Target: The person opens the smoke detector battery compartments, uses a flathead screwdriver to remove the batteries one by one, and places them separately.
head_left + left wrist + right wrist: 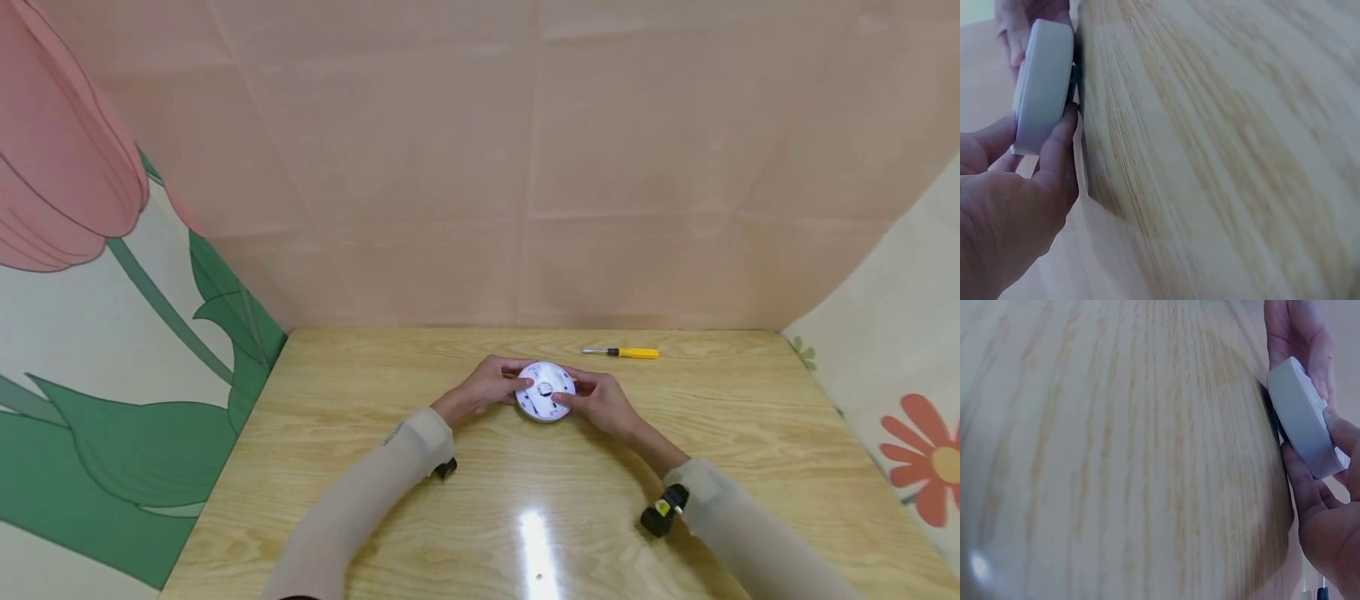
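Both my left hand and right hand pinch a round white plastic disc between fingers; beyond its right side lies a yellow-handled metal screwdriver.

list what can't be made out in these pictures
Head: markings on the white disc, too small to read.
Left wrist: its marked face, mostly hidden behind the rim.
Right wrist: handle of the screwdriver, cut off by the bottom edge.
Head: screwdriver tip's shape, too small.

The screwdriver lies on the table, behind and right of the disc between left fingers and right fingers.
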### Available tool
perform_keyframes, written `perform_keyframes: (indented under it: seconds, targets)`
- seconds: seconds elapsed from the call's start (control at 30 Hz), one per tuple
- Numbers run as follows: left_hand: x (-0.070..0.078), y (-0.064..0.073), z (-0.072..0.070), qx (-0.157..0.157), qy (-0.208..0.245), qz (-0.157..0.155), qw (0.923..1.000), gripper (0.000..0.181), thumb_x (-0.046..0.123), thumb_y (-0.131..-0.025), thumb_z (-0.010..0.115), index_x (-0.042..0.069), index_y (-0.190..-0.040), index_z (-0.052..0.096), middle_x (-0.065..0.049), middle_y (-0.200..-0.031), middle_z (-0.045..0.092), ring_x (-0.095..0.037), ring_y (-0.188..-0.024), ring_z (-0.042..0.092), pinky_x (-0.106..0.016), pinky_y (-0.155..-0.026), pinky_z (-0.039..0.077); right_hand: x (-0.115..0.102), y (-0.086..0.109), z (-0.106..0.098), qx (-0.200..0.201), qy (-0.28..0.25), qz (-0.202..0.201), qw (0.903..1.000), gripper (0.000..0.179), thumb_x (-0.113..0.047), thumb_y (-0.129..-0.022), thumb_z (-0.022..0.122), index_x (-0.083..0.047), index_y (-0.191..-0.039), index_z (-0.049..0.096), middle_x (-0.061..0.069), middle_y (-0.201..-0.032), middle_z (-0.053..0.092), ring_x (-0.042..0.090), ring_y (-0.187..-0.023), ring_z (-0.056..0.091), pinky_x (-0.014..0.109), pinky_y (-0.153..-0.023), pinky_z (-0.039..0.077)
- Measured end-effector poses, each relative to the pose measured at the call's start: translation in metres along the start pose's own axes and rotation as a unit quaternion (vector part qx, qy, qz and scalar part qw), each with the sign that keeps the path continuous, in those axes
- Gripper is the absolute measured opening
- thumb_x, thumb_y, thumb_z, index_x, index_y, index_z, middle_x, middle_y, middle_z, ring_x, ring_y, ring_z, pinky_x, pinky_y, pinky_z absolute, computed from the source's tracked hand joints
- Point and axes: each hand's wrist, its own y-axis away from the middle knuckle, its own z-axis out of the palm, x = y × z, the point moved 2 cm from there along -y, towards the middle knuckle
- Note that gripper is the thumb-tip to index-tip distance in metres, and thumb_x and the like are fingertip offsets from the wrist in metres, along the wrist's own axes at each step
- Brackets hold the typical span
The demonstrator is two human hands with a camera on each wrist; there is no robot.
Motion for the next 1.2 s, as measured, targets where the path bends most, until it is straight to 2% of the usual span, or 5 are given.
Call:
perform_keyframes:
  seconds: [0.27, 0.43, 0.6, 0.9, 1.2]
  targets:
    - [-0.001, -0.001, -0.001, -0.001, 0.006, -0.007, 1.0000, 0.040, 0.006, -0.089, 0.071, 0.017, -0.127, 0.066, -0.006, -0.109, 0.068, -0.016, -0.086, 0.066, -0.034, -0.075, 0.059, -0.024, 0.007, -0.001, -0.010, -0.024, -0.007, 0.9996, 0.052, -0.017, -0.087, 0.076, -0.001, -0.133, 0.058, 0.022, -0.113, 0.068, 0.023, -0.092, 0.066, 0.021, -0.068, 0.054]
    - [-0.001, 0.000, -0.001, -0.003, 0.008, -0.009, 0.9999, 0.041, 0.006, -0.089, 0.070, 0.016, -0.128, 0.065, -0.007, -0.110, 0.068, -0.016, -0.086, 0.066, -0.035, -0.076, 0.059, -0.008, 0.002, 0.001, -0.003, -0.017, -0.001, 0.9998, 0.053, -0.025, -0.087, 0.076, -0.008, -0.134, 0.059, 0.017, -0.113, 0.070, 0.016, -0.090, 0.065, 0.020, -0.068, 0.053]
    - [-0.001, -0.001, -0.001, -0.007, 0.005, -0.005, 1.0000, 0.040, 0.007, -0.090, 0.069, 0.016, -0.129, 0.065, -0.007, -0.112, 0.067, -0.016, -0.089, 0.066, -0.034, -0.076, 0.059, 0.003, -0.001, 0.002, 0.009, -0.010, -0.003, 0.9999, 0.055, -0.032, -0.084, 0.077, -0.011, -0.133, 0.062, 0.014, -0.107, 0.072, 0.017, -0.087, 0.066, 0.022, -0.067, 0.054]
    - [0.000, -0.002, -0.002, -0.023, -0.001, 0.006, 0.9997, 0.039, 0.008, -0.093, 0.066, 0.013, -0.131, 0.063, -0.008, -0.115, 0.064, -0.018, -0.094, 0.065, -0.032, -0.080, 0.058, -0.004, -0.003, -0.001, 0.018, 0.062, -0.006, 0.9979, 0.059, -0.040, -0.082, 0.078, -0.013, -0.132, 0.062, 0.007, -0.106, 0.073, 0.016, -0.087, 0.065, 0.021, -0.070, 0.050]
    - [0.000, -0.002, -0.003, -0.018, -0.027, 0.015, 0.9994, 0.040, 0.011, -0.093, 0.067, 0.014, -0.132, 0.061, -0.006, -0.112, 0.065, -0.016, -0.092, 0.065, -0.030, -0.076, 0.059, -0.007, -0.004, -0.003, 0.017, 0.080, -0.008, 0.9967, 0.059, -0.041, -0.083, 0.077, -0.011, -0.132, 0.062, 0.009, -0.104, 0.073, 0.019, -0.085, 0.064, 0.024, -0.067, 0.052]
